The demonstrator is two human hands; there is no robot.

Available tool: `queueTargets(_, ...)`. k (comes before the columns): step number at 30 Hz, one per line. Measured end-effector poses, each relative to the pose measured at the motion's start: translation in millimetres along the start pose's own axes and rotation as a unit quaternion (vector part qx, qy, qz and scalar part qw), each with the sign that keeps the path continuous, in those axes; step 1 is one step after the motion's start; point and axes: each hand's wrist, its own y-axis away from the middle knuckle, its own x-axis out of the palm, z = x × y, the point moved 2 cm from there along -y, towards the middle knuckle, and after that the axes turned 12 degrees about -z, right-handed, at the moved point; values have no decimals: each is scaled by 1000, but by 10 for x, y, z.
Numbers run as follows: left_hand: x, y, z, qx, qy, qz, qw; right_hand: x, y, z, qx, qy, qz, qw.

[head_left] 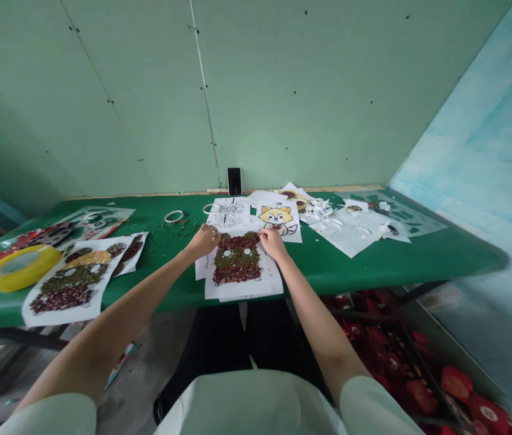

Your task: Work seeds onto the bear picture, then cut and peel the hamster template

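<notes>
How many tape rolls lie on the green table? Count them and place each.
3: a large yellow roll at the table's far left edge, and two small white rolls, one left of the black-and-white drawing and one against its left edge. Paper scraps could hide others.

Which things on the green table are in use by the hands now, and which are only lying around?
In use:
- left hand and right hand, at the top corners of the bear picture
- bear picture, covered with seeds
- plain sheets under it

Lying about:
- fox picture
- phone against the wall
- yellow tape roll
- second bear picture
- white paper scraps
</notes>
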Motion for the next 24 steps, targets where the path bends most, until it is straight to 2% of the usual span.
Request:
queueTargets(8,-177,-6,-78,-69,30,-66,995,8,-5,-22,12,-13,-1,1000)
queueTargets(19,-477,319,-49,-102,23,-65,992,-30,15,46,14,-21,-3,1000)
queueTargets(24,-633,510,-126,-112,28,-77,990,-51,24,76,15,-21,-4,1000)
